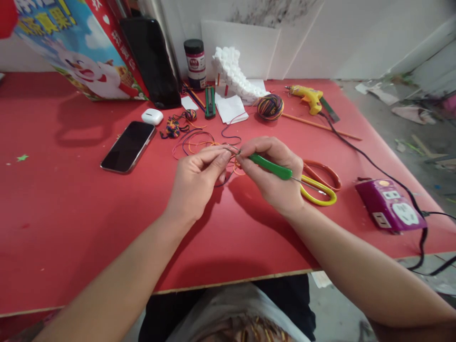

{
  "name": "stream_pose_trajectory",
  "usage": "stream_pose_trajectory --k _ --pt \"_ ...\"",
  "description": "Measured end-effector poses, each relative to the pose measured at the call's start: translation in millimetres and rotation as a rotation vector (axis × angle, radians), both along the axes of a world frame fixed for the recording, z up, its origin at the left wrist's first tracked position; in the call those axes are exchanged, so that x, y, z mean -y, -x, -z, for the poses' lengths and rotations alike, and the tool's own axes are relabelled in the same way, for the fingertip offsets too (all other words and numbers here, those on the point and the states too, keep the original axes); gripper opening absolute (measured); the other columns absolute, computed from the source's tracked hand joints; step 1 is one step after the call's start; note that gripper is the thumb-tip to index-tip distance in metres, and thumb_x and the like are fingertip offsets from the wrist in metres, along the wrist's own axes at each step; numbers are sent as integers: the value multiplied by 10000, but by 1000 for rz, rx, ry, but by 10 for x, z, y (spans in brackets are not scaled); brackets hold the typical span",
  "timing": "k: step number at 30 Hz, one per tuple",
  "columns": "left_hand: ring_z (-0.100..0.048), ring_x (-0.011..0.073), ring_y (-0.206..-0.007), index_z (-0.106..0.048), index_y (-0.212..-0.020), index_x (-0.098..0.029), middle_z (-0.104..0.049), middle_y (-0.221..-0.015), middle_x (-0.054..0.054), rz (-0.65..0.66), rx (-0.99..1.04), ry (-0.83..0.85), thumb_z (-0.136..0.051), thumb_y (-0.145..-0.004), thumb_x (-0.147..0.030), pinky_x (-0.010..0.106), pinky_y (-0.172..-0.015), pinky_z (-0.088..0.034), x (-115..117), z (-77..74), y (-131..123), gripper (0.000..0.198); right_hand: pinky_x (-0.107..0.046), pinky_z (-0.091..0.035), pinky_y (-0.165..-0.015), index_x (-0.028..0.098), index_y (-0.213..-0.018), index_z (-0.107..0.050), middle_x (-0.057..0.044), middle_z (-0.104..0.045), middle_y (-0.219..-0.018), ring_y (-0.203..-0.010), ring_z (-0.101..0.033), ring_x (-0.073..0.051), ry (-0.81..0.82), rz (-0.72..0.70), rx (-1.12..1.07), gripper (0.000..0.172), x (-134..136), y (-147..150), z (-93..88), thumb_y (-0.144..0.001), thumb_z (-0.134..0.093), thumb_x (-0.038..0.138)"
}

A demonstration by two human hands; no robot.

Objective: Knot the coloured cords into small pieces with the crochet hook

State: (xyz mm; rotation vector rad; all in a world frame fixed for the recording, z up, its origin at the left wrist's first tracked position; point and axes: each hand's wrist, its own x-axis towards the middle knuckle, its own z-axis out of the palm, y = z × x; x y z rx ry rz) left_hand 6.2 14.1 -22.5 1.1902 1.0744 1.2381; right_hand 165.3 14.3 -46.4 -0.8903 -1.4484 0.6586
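Note:
My right hand [272, 173] is closed round a green-handled crochet hook [271, 166], its tip pointing left toward my other hand. My left hand [199, 175] pinches a thin multicoloured yarn strand [199, 142] right at the hook's tip, over the middle of the red table [71, 213]. The strand loops loosely on the table behind my hands and leads back to a multicoloured yarn ball [270, 106]. A small crocheted piece [173, 127] lies to the left of the loops.
A phone [128, 146] and a white earbud case [152, 116] lie to the left. Orange and yellow scissors [322, 183] sit right of my hand, and a purple power strip [390, 205] lies near the right edge. A yellow glue gun [309, 98], a jar [194, 63], white foam [233, 73] and a colourful box [81, 42] stand at the back.

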Motion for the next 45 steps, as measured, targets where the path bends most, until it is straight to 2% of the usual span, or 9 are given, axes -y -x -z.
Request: stream_pose_trajectory --k 3,8,12,16,24,30,36,42,45 --pt "-478 43 -504 -857 -766 -165 -562 -527 -22 33 308 270 -753 -891 -71 151 -543 -425 -9 -19 -51 188 -319 -601 -771 224 -882 -731 -8 -758 -881 -818 -697 -155 -20 17 10 85 -1 9 13 -901 -749 143" --pt "-447 0 -444 -817 -813 -62 -574 -574 -32 45 561 566 -715 -912 -12 101 -446 -360 -15 -44 -96 151 -304 -584 -734 236 -881 -721 2 -737 -861 -793 -675 -147 -41 57 8 106 -1 57 51 -904 -735 134" --pt "-451 0 -434 -776 -794 -66 -563 -580 -45 27 652 632 -692 -917 19 99 -408 -326 0 -24 -131 172 -299 -583 -735 249 -877 -707 12 -720 -858 -796 -678 -144 -62 80 -12 143 -1 105 71 -899 -720 109" --pt "-447 -12 -435 -756 -773 -96 -592 -641 -56 39 744 661 -732 -903 -5 103 -407 -340 20 0 -166 161 -334 -601 -758 282 -855 -689 -2 -720 -867 -825 -689 -176 -59 115 12 171 -2 131 63 -908 -692 119" --pt "-415 -9 -460 -735 -711 -130 -514 -596 -71 100 765 635 -784 -861 -18 99 -445 -351 20 51 -195 194 -280 -617 -717 264 -893 -684 27 -735 -847 -750 -693 -129 25 129 -115 114 10 217 62 -900 -740 165" --pt "-442 6 -500 -817 -771 -128 -576 -591 -41 112 614 490 -873 -783 -76 114 -491 -388 -4 86 -130 77 -260 -608 -699 241 -907 -685 31 -719 -839 -733 -689 -114 36 109 -122 103 33 191 51 -907 -751 162" --pt "-472 28 -525 -854 -765 -171 -685 -663 -4 62 456 362 -889 -694 -84 169 -520 -427 -72 85 -38 117 -275 -595 -684 225 -923 -691 6 -731 -846 -714 -671 -121 61 30 -115 66 39 120 31 -917 -749 194" --pt "-512 73 -541 -856 -764 -222 -646 -621 -7 16 318 235 -762 -744 -89 213 -522 -418 -66 83 -24 164 -274 -603 -716 230 -899 -709 7 -762 -862 -750 -710 -129 53 26 -133 91 22 120 43 -893 -712 138" --pt "-519 94 -549 -836 -743 -214 -648 -650 13 20 305 197 -741 -837 -228 245 -523 -439 -59 64 -13 134 -280 -607 -732 231 -907 -711 0 -763 -878 -765 -718 -135 56 29 -118 85 11 101 50 -899 -707 147"
